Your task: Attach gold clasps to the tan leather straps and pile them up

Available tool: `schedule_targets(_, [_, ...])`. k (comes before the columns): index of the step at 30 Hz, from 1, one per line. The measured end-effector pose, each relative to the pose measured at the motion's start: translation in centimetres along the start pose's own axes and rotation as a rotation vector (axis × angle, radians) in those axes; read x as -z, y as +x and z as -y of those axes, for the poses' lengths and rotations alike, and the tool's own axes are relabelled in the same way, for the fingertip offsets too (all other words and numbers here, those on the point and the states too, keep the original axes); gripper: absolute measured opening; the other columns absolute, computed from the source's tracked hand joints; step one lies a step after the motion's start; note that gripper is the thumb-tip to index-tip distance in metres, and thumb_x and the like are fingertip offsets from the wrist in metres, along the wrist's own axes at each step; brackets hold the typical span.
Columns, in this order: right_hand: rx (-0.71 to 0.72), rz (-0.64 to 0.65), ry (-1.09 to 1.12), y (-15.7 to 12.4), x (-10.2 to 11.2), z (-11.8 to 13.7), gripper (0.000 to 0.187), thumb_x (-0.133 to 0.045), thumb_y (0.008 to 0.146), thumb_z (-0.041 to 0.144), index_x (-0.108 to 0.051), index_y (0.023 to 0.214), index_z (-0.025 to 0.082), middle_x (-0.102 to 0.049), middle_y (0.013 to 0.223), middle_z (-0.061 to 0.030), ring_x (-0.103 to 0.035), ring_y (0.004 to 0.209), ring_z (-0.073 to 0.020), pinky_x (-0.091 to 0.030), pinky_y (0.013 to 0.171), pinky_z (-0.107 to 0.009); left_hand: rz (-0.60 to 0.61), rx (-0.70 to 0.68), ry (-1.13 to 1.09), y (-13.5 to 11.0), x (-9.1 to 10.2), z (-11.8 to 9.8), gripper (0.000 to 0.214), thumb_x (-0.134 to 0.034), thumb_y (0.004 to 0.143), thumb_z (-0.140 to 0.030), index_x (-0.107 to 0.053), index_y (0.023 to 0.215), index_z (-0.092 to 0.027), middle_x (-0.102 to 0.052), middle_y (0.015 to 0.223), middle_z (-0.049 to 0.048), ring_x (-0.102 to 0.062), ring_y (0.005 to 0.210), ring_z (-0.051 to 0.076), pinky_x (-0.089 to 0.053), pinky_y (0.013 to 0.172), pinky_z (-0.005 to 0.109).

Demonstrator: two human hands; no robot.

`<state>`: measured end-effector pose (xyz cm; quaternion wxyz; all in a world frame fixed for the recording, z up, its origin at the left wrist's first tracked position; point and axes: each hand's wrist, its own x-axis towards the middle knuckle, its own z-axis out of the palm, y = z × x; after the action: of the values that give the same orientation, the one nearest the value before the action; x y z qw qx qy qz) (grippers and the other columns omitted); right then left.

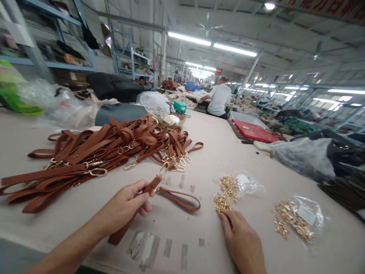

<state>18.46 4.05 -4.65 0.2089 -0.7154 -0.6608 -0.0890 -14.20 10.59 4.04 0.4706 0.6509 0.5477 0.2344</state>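
Note:
My left hand (129,201) is closed round a brown leather strap (152,185), whose gold clasp (164,169) points away from me. A small brown loop (182,199) lies on the table beside that strap, close to my fingers. My right hand (242,238) reaches down to a small heap of gold metal fittings (221,202), fingertips drawn together at its near edge. Whatever is between those fingertips is hidden. Behind this heap, more gold fittings (229,186) spill from a clear plastic bag (249,184).
A big pile of brown straps (94,152) with gold clasps covers the table's left side. Another bag of gold fittings (296,219) lies at right. Farther back are a green box (180,107), a red folder (255,130) and a person (221,99) facing away. Tape pieces (149,245) mark the tabletop.

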Motion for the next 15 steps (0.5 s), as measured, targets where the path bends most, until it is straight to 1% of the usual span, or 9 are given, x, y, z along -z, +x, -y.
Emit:
schedule_targets(2, [-0.002, 0.053, 0.028, 0.0, 0.3, 0.3, 0.028, -0.038, 0.098, 0.037, -0.063, 0.092, 0.026, -0.07, 0.088, -0.0022, -0.07, 0.075, -0.0214, -0.05, 0.066, -0.034, 0.092, 0.054, -0.348, -1.0, -1.2, -0.3, 0.027, -0.05, 0.087, -0.039, -0.055, 0.1, -0.016, -0.064, 0.074, 0.0012, -0.061, 0.064, 0.015, -0.05, 0.063, 0.025])
schedule_targets(3, [0.002, 0.077, 0.042, -0.1, 0.6, 0.4, 0.025, -0.04, 0.097, 0.035, -0.062, 0.09, 0.025, -0.069, 0.086, -0.0023, -0.07, 0.074, -0.0215, -0.049, 0.066, -0.034, 0.12, 0.067, -0.471, -1.5, -2.0, -0.3, 0.028, -0.056, 0.084, -0.039, -0.056, 0.1, -0.016, -0.064, 0.076, 0.0007, -0.058, 0.062, 0.013, -0.048, 0.061, 0.023])
schedule_targets(4, [0.01, 0.098, 0.061, -0.2, 0.8, 0.5, 0.023, -0.042, 0.097, 0.033, -0.061, 0.088, 0.025, -0.068, 0.084, -0.0022, -0.069, 0.073, -0.0213, -0.048, 0.067, -0.033, 0.138, 0.072, -0.53, -2.0, -2.9, -0.3, 0.028, -0.058, 0.083, -0.039, -0.058, 0.099, -0.016, -0.063, 0.075, -0.0002, -0.055, 0.058, 0.011, -0.045, 0.056, 0.021])
schedule_targets(6, [0.04, 0.125, 0.094, -0.5, 1.4, 0.5, 0.02, -0.044, 0.096, 0.03, -0.06, 0.084, 0.024, -0.066, 0.08, -0.0018, -0.067, 0.072, -0.0203, -0.047, 0.067, -0.032, 0.181, 0.073, -0.548, -3.0, -4.7, -0.1, 0.026, -0.058, 0.086, -0.039, -0.06, 0.098, -0.016, -0.062, 0.07, -0.0016, -0.047, 0.051, 0.008, -0.035, 0.048, 0.017])
schedule_targets(8, [0.082, 0.12, 0.103, -1.0, 1.9, 0.5, 0.02, -0.046, 0.095, 0.026, -0.058, 0.079, 0.023, -0.064, 0.077, -0.0017, -0.065, 0.071, -0.0197, -0.046, 0.067, -0.032, 0.235, 0.067, -0.531, -3.7, -6.5, 0.2, 0.025, -0.056, 0.088, -0.038, -0.062, 0.097, -0.016, -0.06, 0.065, -0.0022, -0.041, 0.048, 0.007, -0.028, 0.045, 0.017])
schedule_targets(11, [0.169, 0.07, 0.081, -1.6, 2.2, 0.5, 0.02, -0.047, 0.094, 0.024, -0.055, 0.076, 0.022, -0.062, 0.075, -0.0027, -0.063, 0.072, -0.0208, -0.046, 0.067, -0.032, 0.299, 0.068, -0.539, -4.3, -8.6, 0.7, 0.023, -0.055, 0.089, -0.037, -0.063, 0.096, -0.016, -0.061, 0.063, -0.0021, -0.039, 0.047, 0.007, -0.026, 0.044, 0.017])
schedule_targets(15, [0.237, -0.027, 0.132, -2.4, 2.1, 0.5, 0.025, -0.043, 0.096, 0.022, -0.056, 0.074, 0.021, -0.061, 0.07, -0.0026, -0.061, 0.068, -0.0207, -0.045, 0.065, -0.032, 0.335, 0.1, -0.564, -4.7, -10.1, 0.4, 0.023, -0.051, 0.089, -0.035, -0.062, 0.093, -0.014, -0.059, 0.06, -0.0028, -0.037, 0.043, 0.006, -0.023, 0.043, 0.018])
